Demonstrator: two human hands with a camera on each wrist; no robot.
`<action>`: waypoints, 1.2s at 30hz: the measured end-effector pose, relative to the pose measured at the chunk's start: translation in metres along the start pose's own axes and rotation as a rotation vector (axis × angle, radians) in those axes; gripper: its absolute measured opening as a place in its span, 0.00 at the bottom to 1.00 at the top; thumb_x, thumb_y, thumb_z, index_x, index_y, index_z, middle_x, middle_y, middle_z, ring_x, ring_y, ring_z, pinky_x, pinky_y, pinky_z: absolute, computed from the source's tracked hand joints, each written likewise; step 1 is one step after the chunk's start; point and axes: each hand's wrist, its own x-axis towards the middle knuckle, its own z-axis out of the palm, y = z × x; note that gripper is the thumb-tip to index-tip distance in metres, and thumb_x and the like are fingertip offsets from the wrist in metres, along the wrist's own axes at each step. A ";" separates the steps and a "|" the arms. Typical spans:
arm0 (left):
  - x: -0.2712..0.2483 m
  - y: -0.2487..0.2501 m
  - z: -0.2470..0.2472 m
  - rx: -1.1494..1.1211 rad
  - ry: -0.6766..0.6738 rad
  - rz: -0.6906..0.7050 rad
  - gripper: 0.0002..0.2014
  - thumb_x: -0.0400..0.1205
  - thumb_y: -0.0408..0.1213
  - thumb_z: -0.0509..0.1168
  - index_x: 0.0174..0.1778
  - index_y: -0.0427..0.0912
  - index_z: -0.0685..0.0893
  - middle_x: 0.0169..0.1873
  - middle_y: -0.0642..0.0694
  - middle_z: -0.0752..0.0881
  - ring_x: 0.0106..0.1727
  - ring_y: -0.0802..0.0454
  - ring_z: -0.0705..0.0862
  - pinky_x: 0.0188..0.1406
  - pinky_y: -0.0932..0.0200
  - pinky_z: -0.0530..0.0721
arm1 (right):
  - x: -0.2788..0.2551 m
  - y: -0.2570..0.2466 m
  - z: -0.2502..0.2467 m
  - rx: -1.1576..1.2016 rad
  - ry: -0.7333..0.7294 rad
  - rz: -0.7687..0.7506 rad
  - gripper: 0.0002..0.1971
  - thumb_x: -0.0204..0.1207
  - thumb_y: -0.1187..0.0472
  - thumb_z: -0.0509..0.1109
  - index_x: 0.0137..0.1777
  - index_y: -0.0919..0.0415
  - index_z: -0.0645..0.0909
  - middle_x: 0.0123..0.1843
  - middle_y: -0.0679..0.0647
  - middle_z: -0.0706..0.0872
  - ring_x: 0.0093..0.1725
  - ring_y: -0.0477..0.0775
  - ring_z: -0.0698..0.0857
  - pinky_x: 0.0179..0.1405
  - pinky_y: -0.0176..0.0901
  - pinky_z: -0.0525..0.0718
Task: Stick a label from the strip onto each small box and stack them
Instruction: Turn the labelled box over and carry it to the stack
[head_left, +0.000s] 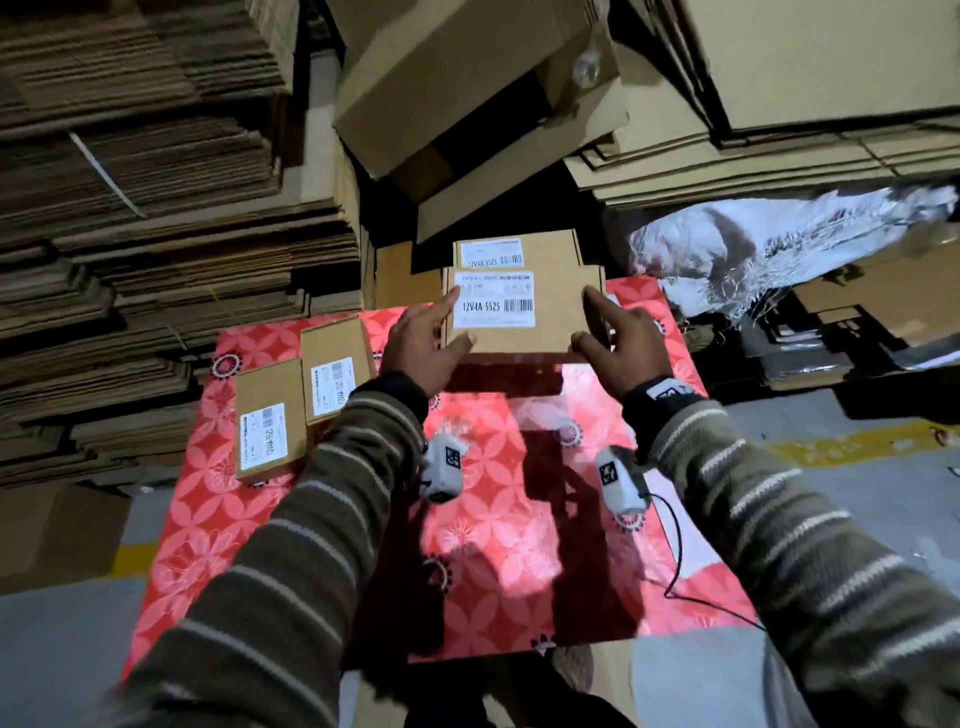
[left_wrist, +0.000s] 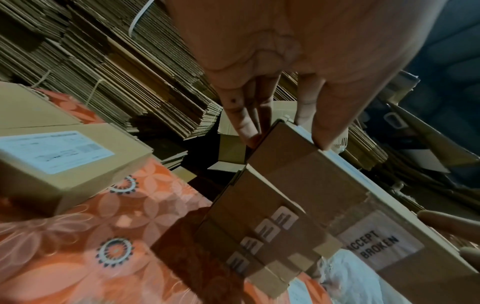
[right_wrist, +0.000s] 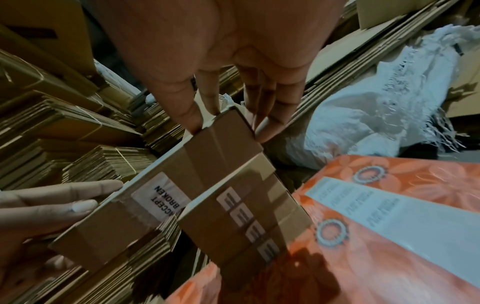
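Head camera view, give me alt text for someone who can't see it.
Two hands, left hand and right hand, hold a small brown cardboard box with a white barcode label at the far edge of a red floral-patterned table, above another labelled box. Two more labelled brown boxes lie at left, amid stacks of flattened cardboard.

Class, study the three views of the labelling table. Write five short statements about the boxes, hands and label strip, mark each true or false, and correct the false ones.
1. Both hands hold the top box, left hand and right hand at opposite sides. True.
2. The top box has no label. False: a white label reading 12V4A 5525 is on it.
3. Two labelled boxes lie on the cloth by the left arm. True.
4. The label strip is in the right hand. False: it lies on the cloth.
5. The cloth is plain blue. False: it is red with a flower pattern.
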 end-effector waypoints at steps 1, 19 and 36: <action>0.013 0.000 -0.001 0.016 -0.008 0.000 0.33 0.77 0.51 0.71 0.80 0.60 0.72 0.70 0.42 0.81 0.70 0.46 0.79 0.73 0.51 0.76 | 0.013 -0.005 -0.001 -0.009 0.000 -0.003 0.33 0.71 0.46 0.70 0.79 0.44 0.73 0.55 0.64 0.82 0.55 0.59 0.81 0.58 0.46 0.77; 0.128 0.000 0.027 0.015 -0.048 -0.107 0.30 0.79 0.39 0.73 0.79 0.46 0.76 0.74 0.47 0.80 0.74 0.50 0.78 0.73 0.62 0.73 | 0.139 -0.013 0.008 -0.060 -0.047 0.111 0.23 0.74 0.57 0.72 0.71 0.48 0.83 0.60 0.59 0.90 0.59 0.60 0.87 0.61 0.43 0.82; 0.132 -0.014 0.028 0.010 -0.078 -0.069 0.32 0.79 0.42 0.74 0.81 0.50 0.73 0.74 0.46 0.80 0.71 0.46 0.80 0.72 0.51 0.79 | 0.147 -0.009 0.014 -0.070 -0.039 0.090 0.23 0.72 0.54 0.72 0.70 0.49 0.84 0.58 0.60 0.89 0.57 0.61 0.87 0.60 0.46 0.83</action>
